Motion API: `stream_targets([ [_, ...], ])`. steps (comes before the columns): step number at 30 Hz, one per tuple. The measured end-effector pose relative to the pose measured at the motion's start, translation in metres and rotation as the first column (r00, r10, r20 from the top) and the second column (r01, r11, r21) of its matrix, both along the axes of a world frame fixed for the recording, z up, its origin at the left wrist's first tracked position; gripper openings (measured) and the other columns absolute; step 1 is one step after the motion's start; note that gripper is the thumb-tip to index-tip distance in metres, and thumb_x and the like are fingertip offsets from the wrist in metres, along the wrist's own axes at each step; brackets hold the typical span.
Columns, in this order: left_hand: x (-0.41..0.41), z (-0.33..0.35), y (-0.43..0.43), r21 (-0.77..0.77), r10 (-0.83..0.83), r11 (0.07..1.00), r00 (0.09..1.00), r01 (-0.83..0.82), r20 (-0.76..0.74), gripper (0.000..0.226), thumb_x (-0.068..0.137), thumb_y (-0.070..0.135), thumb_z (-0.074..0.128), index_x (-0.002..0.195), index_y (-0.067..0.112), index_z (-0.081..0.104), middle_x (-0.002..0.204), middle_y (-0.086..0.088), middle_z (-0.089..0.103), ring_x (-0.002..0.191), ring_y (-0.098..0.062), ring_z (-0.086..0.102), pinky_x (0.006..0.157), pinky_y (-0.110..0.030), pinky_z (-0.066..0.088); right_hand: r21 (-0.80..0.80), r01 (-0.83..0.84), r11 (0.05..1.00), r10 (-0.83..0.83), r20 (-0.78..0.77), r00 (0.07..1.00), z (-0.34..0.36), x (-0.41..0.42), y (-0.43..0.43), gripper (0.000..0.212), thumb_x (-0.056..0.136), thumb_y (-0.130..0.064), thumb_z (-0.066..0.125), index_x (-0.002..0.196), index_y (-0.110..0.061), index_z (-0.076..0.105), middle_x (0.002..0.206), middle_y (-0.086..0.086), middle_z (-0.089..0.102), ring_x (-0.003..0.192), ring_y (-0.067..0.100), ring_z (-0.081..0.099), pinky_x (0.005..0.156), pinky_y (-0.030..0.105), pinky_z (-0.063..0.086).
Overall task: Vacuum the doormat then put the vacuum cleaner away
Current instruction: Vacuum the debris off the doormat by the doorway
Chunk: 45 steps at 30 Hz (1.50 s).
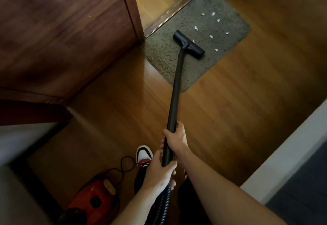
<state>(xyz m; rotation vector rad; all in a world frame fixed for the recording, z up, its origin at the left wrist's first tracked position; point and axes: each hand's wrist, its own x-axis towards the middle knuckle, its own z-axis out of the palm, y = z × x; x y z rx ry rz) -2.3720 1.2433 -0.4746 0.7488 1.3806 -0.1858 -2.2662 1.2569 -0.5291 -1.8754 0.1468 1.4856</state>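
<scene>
**Doormat under the nozzle, scraps on its right half**

Doormat (164, 57), one, grey-green, lies on the wood floor (230, 92). Its far long edge runs along the threshold (173, 9) of the doorway. Its left end sits at the foot of the open door (62, 30). Its near edge and right end border bare floor.

One black nozzle (188, 44) rests flat on the mat, left of the middle and set slantwise to the mat's edges. Eight white scraps (213, 13) are scattered over the right half. One lies just beside the nozzle's far side, and another lies close to the mat's near edge. The left half shows none.

One black wand (177, 83) slants back from the nozzle over the near edge and across the floor to the hands. The right hand (177, 136) grips it higher up, fingers curled round the tube. The left hand (159, 170) grips its lower end just behind, also wrapped round it, where the ribbed hose (163, 200) begins.

Open floor stretches between the mat and the person, and to the right as far as a white wall (292, 145). The door closes off the left side.

One red vacuum (93, 198) sits on the floor at the person's left, near the bottom edge of the view. One black cord (126, 164) loops just beyond it. One shoe (144, 155), white, black and red, stands between the cord and the left hand.
</scene>
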Motion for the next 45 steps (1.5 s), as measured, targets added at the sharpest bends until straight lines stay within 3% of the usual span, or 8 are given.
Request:
stream_targets([
  [6, -0.022, -0.008, 0.027, 0.023, -0.051, 0.998, 0.999, 0.052, -0.017, 0.013, 0.093, 0.013, 0.058, 0.098, 0.025, 0.057, 0.059, -0.004, 0.052, 0.037, -0.022, 0.044, 0.043, -0.029, 0.043, 0.015, -0.011, 1.0, 0.01, 0.065, 0.998, -0.003, -0.013, 0.038, 0.084, 0.098, -0.006, 0.057, 0.157, -0.044, 0.01, 0.102, 0.015, 0.07, 0.057, 0.019, 0.067, 0.051, 0.031, 0.059],
  [10, -0.036, -0.016, 0.049, 0.074, -0.156, 0.985, 0.987, 0.159, -0.042, 0.01, 0.092, 0.015, 0.058, 0.094, 0.024, 0.058, 0.058, -0.004, 0.053, 0.037, -0.023, 0.046, 0.044, -0.031, 0.047, -0.005, 0.034, 0.999, -0.034, 0.102, 0.994, -0.012, -0.027, 0.058, 0.085, 0.095, -0.005, 0.06, 0.156, -0.044, 0.014, 0.116, 0.016, 0.064, 0.05, 0.015, 0.065, 0.047, 0.028, 0.055],
  [12, -0.041, -0.02, 0.058, 0.086, -0.195, 0.976, 0.977, 0.203, -0.088, 0.003, 0.089, 0.018, 0.06, 0.092, 0.017, 0.059, 0.056, -0.005, 0.054, 0.037, -0.025, 0.047, 0.045, -0.033, 0.048, -0.039, 0.088, 0.995, -0.084, 0.093, 0.992, -0.02, -0.033, 0.065, 0.072, 0.094, -0.007, 0.063, 0.149, -0.035, 0.027, 0.106, 0.016, 0.065, 0.049, 0.015, 0.064, 0.047, 0.028, 0.055],
  [16, -0.039, -0.029, 0.071, 0.064, -0.224, 0.97, 0.963, 0.236, -0.15, 0.021, 0.086, 0.022, 0.063, 0.09, 0.002, 0.059, 0.056, -0.004, 0.054, 0.038, -0.027, 0.049, 0.045, -0.033, 0.046, -0.111, 0.179, 0.978, -0.182, -0.022, 0.983, -0.039, -0.03, 0.077, 0.035, 0.094, -0.014, 0.065, 0.126, -0.01, 0.05, 0.075, 0.013, 0.068, 0.048, 0.019, 0.062, 0.052, 0.029, 0.055],
  [23, -0.004, -0.04, 0.085, 0.059, -0.234, 0.967, 0.959, 0.246, -0.16, 0.017, 0.086, 0.021, 0.065, 0.088, 0.004, 0.06, 0.056, -0.001, 0.056, 0.038, -0.025, 0.05, 0.046, -0.034, 0.047, -0.104, 0.229, 0.968, -0.229, 0.008, 0.973, -0.05, 0.003, 0.086, 0.026, 0.093, -0.016, 0.065, 0.116, -0.008, 0.055, 0.068, 0.011, 0.066, 0.045, 0.016, 0.06, 0.048, 0.026, 0.052],
  [29, 0.037, -0.043, 0.101, 0.044, -0.267, 0.96, 0.954, 0.275, -0.139, 0.009, 0.089, 0.015, 0.062, 0.088, 0.008, 0.058, 0.056, -0.003, 0.056, 0.039, -0.023, 0.049, 0.045, -0.033, 0.046, -0.043, 0.212, 0.976, -0.209, 0.072, 0.975, -0.047, 0.047, 0.096, 0.055, 0.094, -0.01, 0.062, 0.136, -0.035, 0.036, 0.094, 0.018, 0.069, 0.044, 0.013, 0.061, 0.043, 0.025, 0.052],
  [32, 0.058, -0.047, 0.11, 0.036, -0.264, 0.962, 0.955, 0.271, -0.135, 0.007, 0.09, 0.017, 0.063, 0.091, 0.011, 0.058, 0.057, -0.003, 0.057, 0.041, -0.024, 0.049, 0.048, -0.034, 0.048, -0.038, 0.213, 0.976, -0.21, 0.069, 0.975, -0.049, 0.069, 0.107, 0.069, 0.095, -0.009, 0.061, 0.151, -0.035, 0.03, 0.094, 0.014, 0.067, 0.042, 0.011, 0.06, 0.042, 0.025, 0.052],
  [45, 0.15, -0.056, 0.15, -0.012, -0.166, 0.986, 0.983, 0.165, -0.081, 0.012, 0.093, 0.019, 0.065, 0.098, 0.01, 0.059, 0.066, -0.005, 0.059, 0.042, -0.02, 0.05, 0.047, -0.032, 0.048, -0.04, 0.115, 0.993, -0.111, 0.088, 0.99, -0.057, 0.149, 0.145, 0.08, 0.097, -0.012, 0.061, 0.16, -0.034, 0.017, 0.106, 0.008, 0.064, 0.044, 0.009, 0.062, 0.045, 0.024, 0.053],
])
